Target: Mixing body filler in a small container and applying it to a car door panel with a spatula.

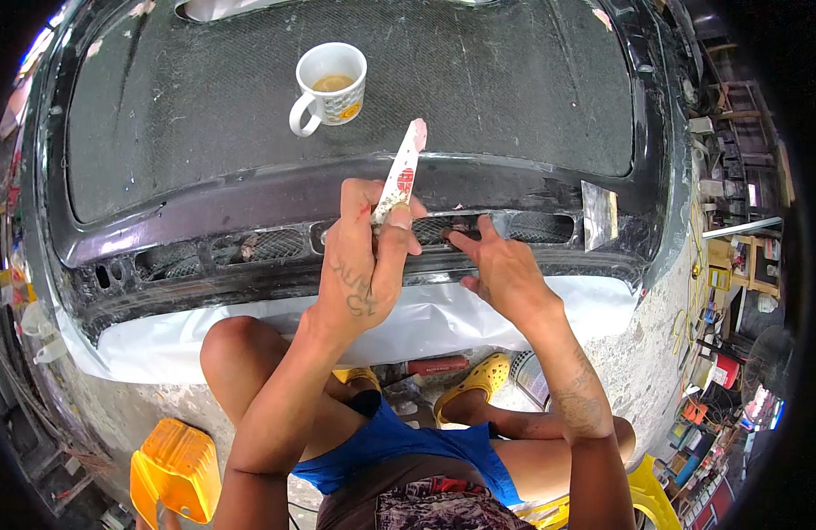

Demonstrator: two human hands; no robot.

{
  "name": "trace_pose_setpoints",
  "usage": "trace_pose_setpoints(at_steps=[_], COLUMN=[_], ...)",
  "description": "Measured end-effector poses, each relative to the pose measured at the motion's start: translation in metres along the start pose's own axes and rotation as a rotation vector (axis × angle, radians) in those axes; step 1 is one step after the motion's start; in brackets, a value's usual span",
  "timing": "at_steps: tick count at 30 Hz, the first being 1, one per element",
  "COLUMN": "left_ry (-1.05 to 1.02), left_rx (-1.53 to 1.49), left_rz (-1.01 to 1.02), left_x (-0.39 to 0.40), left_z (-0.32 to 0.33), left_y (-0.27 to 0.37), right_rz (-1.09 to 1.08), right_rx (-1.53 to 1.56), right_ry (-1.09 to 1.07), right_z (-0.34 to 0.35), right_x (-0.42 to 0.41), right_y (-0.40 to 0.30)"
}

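My left hand [361, 265] grips a white tapered spreader [403, 169] between thumb and fingers, raised above the panel. Pink filler-like paste covers its upper tip, and a red print marks its side. My right hand [510, 275] holds nothing that I can see; its spread fingertips rest at a slotted opening [540, 227] with mesh behind it. The slot is in the edge of a black vehicle body panel [262, 195], scuffed and dull in places. Part of the slotted strip is hidden behind my left hand.
A white mug [332, 89] of brown drink stands on the dark textured surface [501, 86]. A shiny flat sheet [600, 215] lies at the panel's right. White plastic sheeting [421, 328] hangs below. Nearby are a red tube [438, 366], a checkered can [530, 377] and a cut yellow container [179, 464].
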State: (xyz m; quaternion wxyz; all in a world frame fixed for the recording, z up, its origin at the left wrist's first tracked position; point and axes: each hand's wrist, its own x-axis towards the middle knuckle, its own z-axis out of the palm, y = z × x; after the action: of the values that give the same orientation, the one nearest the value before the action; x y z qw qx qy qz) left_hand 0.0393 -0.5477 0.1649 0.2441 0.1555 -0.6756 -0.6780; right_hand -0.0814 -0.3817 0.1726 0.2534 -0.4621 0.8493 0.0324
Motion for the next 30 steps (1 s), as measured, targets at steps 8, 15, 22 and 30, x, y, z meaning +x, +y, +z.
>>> trace_pose_setpoints(at_steps=[8, 15, 22, 30], left_ry=[-0.269, -0.436, -0.531, -0.588], left_rx=[0.438, 0.637, 0.816, 0.854], left_rz=[0.067, 0.018, 0.174, 0.217], left_x=[0.004, 0.004, 0.006, 0.007], left_z=[-0.046, -0.045, -0.027, -0.009], left_y=[0.050, 0.040, 0.014, -0.004], right_rz=[-0.054, -0.160, 0.137, -0.017], right_rx=[0.141, 0.058, 0.005, -0.066], right_ry=[0.060, -0.158, -0.494, -0.413], right_z=[0.009, -0.026, -0.064, -0.057], right_x=[0.003, 0.034, 0.046, 0.048], right_y=[0.013, 0.023, -0.005, 0.003])
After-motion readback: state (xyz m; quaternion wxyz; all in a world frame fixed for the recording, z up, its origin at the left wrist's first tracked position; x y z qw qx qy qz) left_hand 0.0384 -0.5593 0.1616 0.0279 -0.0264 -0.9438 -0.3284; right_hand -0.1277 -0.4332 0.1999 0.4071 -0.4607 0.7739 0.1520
